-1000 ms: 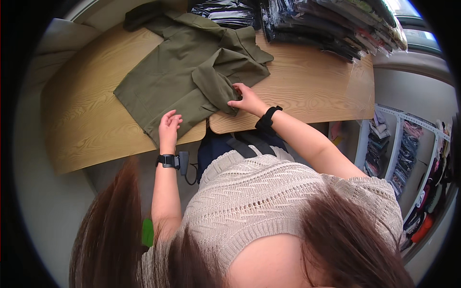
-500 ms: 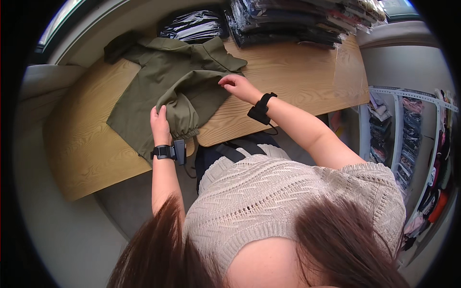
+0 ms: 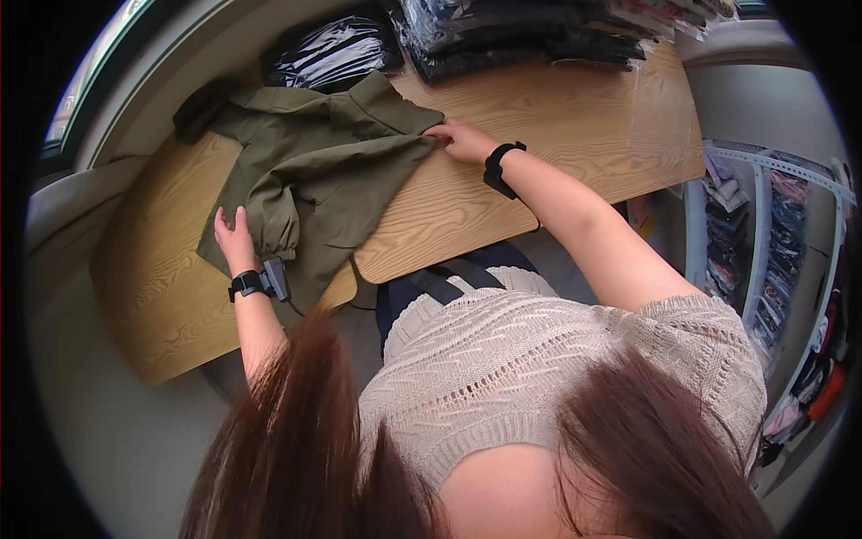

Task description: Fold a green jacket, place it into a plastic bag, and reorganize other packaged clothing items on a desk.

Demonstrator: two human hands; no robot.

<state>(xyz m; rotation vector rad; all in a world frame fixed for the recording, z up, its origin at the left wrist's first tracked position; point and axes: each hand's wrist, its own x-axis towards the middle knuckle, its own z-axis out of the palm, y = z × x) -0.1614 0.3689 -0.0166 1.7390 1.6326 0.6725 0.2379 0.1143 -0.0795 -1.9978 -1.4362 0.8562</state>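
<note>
An olive green jacket lies spread on the wooden table, its hem toward me and one dark sleeve end at the far left. The other sleeve is folded across its front, and the gathered cuff rests near the table's front edge. My right hand pinches the jacket's right edge at the shoulder, fingertips closed on the cloth. On the left side, my left hand rests over the jacket beside the cuff, fingers apart and holding nothing that I can see. Each wrist wears a black strap.
Along the back of the wooden table lie a black garment in clear plastic and a tall stack of bagged clothes. A metal shelf rack with folded garments stands at the right. A window is at the upper left.
My right hand has taken hold of the jacket's right edge. My left hand has let go of the sleeve fold and moved left; the sleeve now lies flatter and farther left.
</note>
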